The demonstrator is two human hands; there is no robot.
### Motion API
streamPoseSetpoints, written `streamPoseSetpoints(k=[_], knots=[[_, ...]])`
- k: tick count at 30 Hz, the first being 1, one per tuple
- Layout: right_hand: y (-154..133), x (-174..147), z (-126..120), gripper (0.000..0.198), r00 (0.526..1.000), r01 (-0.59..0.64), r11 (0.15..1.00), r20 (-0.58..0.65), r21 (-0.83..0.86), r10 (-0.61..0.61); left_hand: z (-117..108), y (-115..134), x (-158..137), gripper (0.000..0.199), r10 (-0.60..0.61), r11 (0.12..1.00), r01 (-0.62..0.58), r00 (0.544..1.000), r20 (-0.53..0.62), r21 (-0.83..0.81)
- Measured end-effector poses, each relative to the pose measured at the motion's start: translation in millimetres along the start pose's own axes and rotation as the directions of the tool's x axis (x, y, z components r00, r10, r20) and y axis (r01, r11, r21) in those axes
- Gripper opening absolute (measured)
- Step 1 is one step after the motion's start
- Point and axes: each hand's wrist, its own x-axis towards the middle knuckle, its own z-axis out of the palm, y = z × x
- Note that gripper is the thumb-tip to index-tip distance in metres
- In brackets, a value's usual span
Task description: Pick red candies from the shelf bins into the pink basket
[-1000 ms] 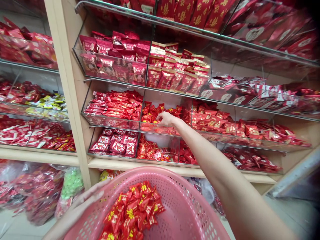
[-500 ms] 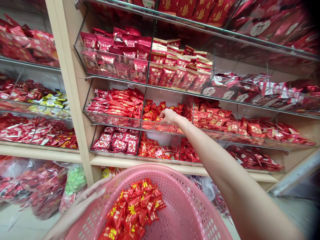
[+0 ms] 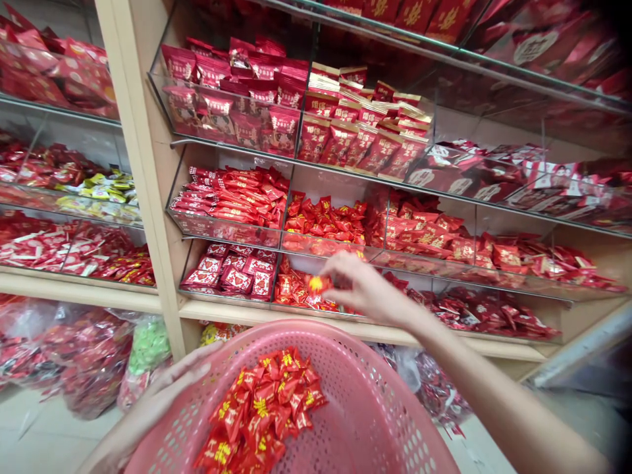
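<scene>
A pink perforated plastic basket point(image 3: 365, 395) is tilted towards the shelves, with a heap of red wrapped candies point(image 3: 266, 408) with yellow print lying on its left side. Against the basket's left rim, my left hand point(image 3: 168, 388) holds it, fingers stretched along the outside. My right hand point(image 3: 358, 286), slightly blurred, is in front of the lowest shelf, above the basket's far rim. Between its thumb and fingers is a small red-and-yellow wrapped candy point(image 3: 316, 284). Behind and above that hand, similar red candies point(image 3: 326, 220) fill a clear shelf compartment.
Clear-fronted shelves hold red packets point(image 3: 365, 141), long red sachets point(image 3: 241, 194) and square heart-printed packets point(image 3: 237, 280). A wooden upright point(image 3: 133, 131) divides the shelving. Plastic bags of sweets point(image 3: 86, 365) stand on the floor at left, with another bag point(image 3: 434, 385) right of the basket.
My right hand has drawn back and down from the middle-shelf candy compartment, bringing a small wrapped candy towards the basket. My left hand and the basket stay nearly in place.
</scene>
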Motion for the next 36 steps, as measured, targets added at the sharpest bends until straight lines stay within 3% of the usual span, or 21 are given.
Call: streamPoseSetpoints(k=[4,8,12,19,27,36], knots=[[7,-54,65,0.020,0.960,-0.104,0.985,0.274,0.136,0.063,2,5,-4,0.048,-0.025,1.000,0.025,0.999,-0.029,-0.014],[21,-81,100,0.027,0.900,-0.153,0.986,0.421,0.073,0.108,2,7,-6,0.046,-0.031,1.000,0.031,0.998,-0.045,-0.003],[26,-89,110,0.024,0.857,-0.156,0.987,0.493,-0.030,0.151,2,5,-3,0.047,-0.014,1.000,0.016,0.998,-0.063,0.027],[24,-87,123,0.025,0.825,-0.103,0.987,0.543,-0.122,0.153,1,0,-2,0.049,-0.032,0.999,0.033,0.999,-0.044,0.013],[12,-76,132,0.023,0.805,-0.138,0.985,0.567,-0.106,0.174,0,0,-3,0.047,-0.026,1.000,0.026,0.999,-0.043,0.014],[18,-82,146,0.031,0.836,-0.197,0.980,0.517,-0.027,0.183,-3,-4,-1,0.053,-0.019,0.998,0.019,1.000,-0.006,0.056]])
